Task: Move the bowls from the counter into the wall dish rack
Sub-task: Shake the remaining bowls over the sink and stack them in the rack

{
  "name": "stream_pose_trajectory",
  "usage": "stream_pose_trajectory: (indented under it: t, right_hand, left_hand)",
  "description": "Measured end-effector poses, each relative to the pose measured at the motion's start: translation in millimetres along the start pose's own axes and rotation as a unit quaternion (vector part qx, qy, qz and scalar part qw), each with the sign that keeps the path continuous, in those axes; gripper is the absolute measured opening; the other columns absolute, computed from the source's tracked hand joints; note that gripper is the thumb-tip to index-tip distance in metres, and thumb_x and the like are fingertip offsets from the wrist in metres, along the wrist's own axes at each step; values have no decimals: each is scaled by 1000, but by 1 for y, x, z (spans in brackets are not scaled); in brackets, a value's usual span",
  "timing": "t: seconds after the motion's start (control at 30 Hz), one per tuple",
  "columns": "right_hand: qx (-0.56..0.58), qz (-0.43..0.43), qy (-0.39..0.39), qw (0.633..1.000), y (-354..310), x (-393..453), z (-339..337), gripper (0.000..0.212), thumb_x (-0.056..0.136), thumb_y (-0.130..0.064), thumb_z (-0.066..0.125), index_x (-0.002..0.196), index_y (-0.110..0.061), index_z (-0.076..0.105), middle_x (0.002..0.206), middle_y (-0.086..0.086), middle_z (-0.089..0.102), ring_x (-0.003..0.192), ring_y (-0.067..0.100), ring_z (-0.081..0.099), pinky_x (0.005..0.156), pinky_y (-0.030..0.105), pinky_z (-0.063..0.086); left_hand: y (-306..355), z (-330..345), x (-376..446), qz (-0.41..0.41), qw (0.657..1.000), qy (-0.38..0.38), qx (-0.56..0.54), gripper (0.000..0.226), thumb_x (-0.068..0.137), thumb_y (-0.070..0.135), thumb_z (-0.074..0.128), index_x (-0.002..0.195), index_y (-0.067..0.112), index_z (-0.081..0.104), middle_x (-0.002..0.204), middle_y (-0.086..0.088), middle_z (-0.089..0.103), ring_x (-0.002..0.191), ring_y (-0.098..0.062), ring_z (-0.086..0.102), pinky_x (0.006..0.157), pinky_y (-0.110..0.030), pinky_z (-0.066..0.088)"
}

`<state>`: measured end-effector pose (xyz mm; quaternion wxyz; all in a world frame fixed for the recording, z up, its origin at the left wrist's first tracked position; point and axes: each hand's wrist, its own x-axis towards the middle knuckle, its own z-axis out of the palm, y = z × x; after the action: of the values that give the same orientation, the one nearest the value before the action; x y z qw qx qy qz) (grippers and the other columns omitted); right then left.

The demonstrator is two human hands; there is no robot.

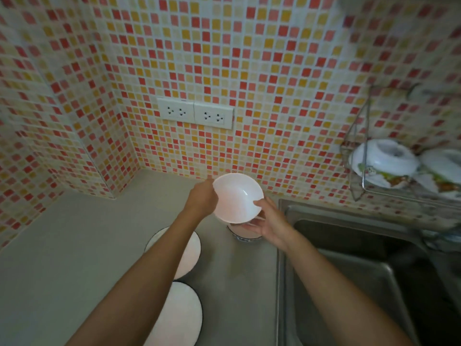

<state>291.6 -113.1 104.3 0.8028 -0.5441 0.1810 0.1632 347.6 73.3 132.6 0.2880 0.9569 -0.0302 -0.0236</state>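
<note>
A plain white bowl [237,197] is held tilted above the grey counter [74,245], its inside facing me. My left hand [202,199] grips its left rim and my right hand [268,222] grips its lower right rim. Directly beneath it another bowl [245,236] stands on the counter, mostly hidden by my right hand. Two more white dishes, one [193,250] under my left forearm and one [179,313] nearer me, lie on the counter. The wire wall dish rack [359,151] hangs at the right and holds two upturned patterned bowls [385,163].
A steel sink [349,258] lies right of the counter, below the rack. A double power socket [195,115] sits on the mosaic tiled wall behind. The tiled walls meet in a corner at the left.
</note>
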Motion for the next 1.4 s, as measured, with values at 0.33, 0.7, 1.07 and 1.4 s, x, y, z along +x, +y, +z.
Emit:
stream_pose_trajectory:
  t: [0.33, 0.7, 1.07, 1.4]
  right_hand:
    - [48, 7, 124, 991, 19, -111, -150, 43, 90, -11, 54, 131, -21, 49, 130, 17, 53, 109, 38, 61, 90, 53, 54]
    - [62, 51, 205, 975, 54, -195, -309, 38, 88, -4, 57, 125, -8, 48, 132, 21, 49, 112, 37, 59, 88, 46, 54]
    - [57, 80, 244, 965, 96, -227, -390, 51, 84, -3, 67, 132, -1, 50, 123, 19, 60, 108, 34, 63, 82, 39, 57]
    - [-19, 58, 268, 961, 116, -225, -402, 58, 75, 2, 77, 125, -8, 51, 107, 0, 63, 102, 19, 61, 91, 33, 52]
  left_hand:
    - [105, 105, -92, 80, 994, -10, -70, 32, 99, 23, 36, 105, 7, 63, 104, -14, 69, 89, -32, 60, 75, -34, 43]
    - [119, 292, -232, 60, 993, -105, -8, 53, 100, 37, 31, 142, 6, 38, 152, -13, 32, 137, -29, 35, 113, -39, 30]
    - [105, 333, -295, 42, 989, -91, 113, 76, 89, 52, 12, 138, 1, 43, 145, -17, 42, 138, -29, 34, 118, -39, 15]
    - [109, 335, -294, 46, 988, -86, 117, 79, 86, 53, 14, 139, 1, 41, 146, -17, 41, 139, -28, 32, 117, -38, 13]
